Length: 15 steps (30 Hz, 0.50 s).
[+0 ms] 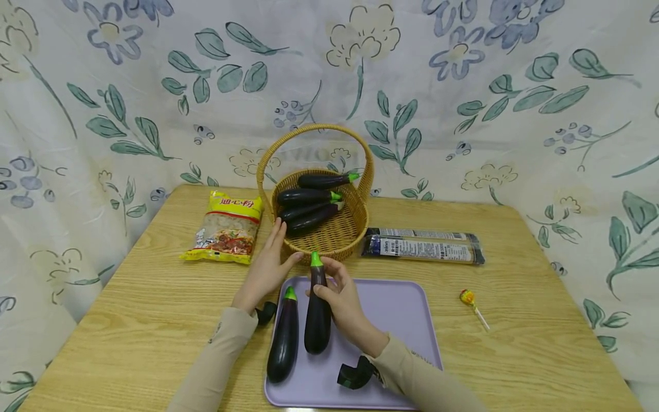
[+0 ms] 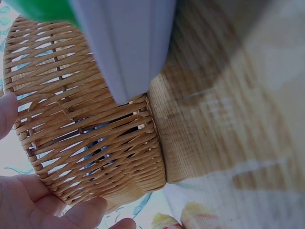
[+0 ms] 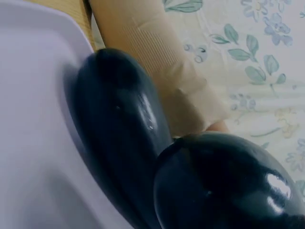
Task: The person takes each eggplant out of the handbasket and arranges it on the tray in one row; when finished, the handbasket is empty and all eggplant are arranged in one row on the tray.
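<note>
My right hand [image 1: 345, 300] holds a dark eggplant [image 1: 318, 320] with a green cap, fingers and thumb near its upper part, over the lilac tray [image 1: 391, 303]. Its rounded end looms large as the held eggplant [image 3: 228, 186] in the right wrist view. A second eggplant [image 1: 283, 343] lies along the tray's left side. My left hand [image 1: 268, 266] rests against the near left side of the wicker basket [image 1: 350, 229], fingers mostly straight; its fingers [image 2: 86, 214] also touch the weave in the left wrist view. Several eggplants [image 1: 304, 197] lie inside the basket.
A yellow-topped food bag [image 1: 226, 229] lies left of the basket. To the basket's right is a long dark package [image 1: 424, 246] with white labels. A lollipop [image 1: 468, 297] lies on the wooden table [image 1: 525, 274]. Floral cloth [image 1: 319, 68] hangs behind the table.
</note>
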{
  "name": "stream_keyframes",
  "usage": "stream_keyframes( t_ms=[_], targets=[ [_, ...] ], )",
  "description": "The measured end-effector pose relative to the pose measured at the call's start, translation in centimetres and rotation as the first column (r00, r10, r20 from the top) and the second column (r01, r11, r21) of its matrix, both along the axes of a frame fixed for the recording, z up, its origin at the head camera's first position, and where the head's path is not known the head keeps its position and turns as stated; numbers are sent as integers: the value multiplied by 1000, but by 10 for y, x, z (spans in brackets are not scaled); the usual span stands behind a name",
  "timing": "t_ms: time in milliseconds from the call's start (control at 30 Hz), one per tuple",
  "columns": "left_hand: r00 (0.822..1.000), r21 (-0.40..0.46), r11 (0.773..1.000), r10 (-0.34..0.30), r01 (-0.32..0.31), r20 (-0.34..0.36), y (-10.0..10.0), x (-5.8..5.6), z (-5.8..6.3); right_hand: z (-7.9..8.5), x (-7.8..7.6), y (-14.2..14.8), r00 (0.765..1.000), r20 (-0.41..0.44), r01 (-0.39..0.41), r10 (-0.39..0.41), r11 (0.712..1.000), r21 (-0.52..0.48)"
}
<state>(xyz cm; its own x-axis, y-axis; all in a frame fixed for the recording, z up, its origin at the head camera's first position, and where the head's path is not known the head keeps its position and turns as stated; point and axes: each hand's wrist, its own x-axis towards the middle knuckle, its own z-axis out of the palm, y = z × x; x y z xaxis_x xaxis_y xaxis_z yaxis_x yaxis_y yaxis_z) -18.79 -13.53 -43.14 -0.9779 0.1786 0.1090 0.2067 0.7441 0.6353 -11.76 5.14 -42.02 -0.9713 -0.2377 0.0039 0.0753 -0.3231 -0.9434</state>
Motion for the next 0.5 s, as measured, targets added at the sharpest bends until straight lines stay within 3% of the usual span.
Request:
stream_keyframes(
  t_ms=[500],
  targets=[
    [1000,17,1000,-4,4,6,-1,0,1,-18,12,-10,1000,18,4,-5,999,43]
  ],
)
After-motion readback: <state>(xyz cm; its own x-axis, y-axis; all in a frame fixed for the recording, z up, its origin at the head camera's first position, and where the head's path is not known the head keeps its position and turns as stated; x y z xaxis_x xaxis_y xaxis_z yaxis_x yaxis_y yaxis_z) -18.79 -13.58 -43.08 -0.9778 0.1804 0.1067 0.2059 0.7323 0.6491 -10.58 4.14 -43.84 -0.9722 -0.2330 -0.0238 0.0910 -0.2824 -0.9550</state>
